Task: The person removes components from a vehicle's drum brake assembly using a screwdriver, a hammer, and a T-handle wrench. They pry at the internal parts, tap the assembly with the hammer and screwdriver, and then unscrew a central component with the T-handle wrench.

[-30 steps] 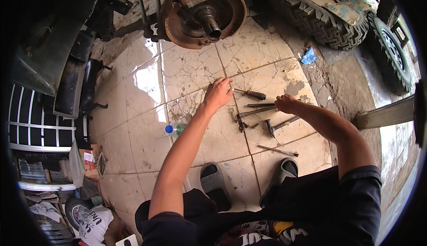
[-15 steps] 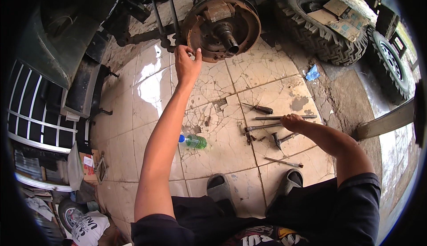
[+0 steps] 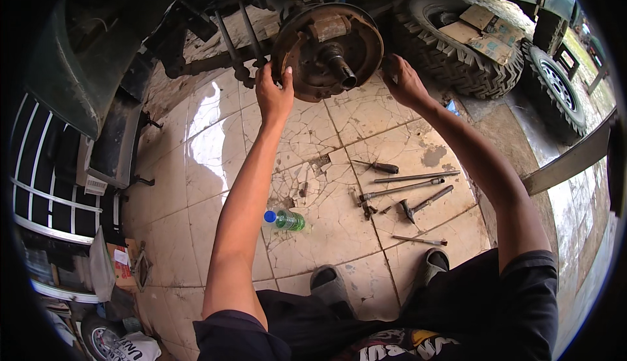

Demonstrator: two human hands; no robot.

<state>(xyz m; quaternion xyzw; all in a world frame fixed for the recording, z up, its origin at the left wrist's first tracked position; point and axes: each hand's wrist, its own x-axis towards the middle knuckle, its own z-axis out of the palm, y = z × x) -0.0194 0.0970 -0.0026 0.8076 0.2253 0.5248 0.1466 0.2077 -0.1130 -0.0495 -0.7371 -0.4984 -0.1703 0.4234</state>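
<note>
We grasp the rusty brake plate (image 3: 326, 51) by opposite rims, left hand (image 3: 273, 93) and right hand (image 3: 401, 80); its spindle (image 3: 339, 70) points toward us.

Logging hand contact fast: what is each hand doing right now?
Left hand: gripping the left rim of the rusty brake plate.
Right hand: on the plate's right rim; grip cannot be told.

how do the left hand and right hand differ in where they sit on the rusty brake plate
The left hand grips the left rim of the rusty brake plate, fingers pointing up, thumb over the plate's face. The right hand sits at the plate's right rim, fingers curled toward the edge. The left arm runs almost straight up the picture, while the right arm comes in at a slant from the lower right. Both hands are bare and raised off the tiled floor.
</note>
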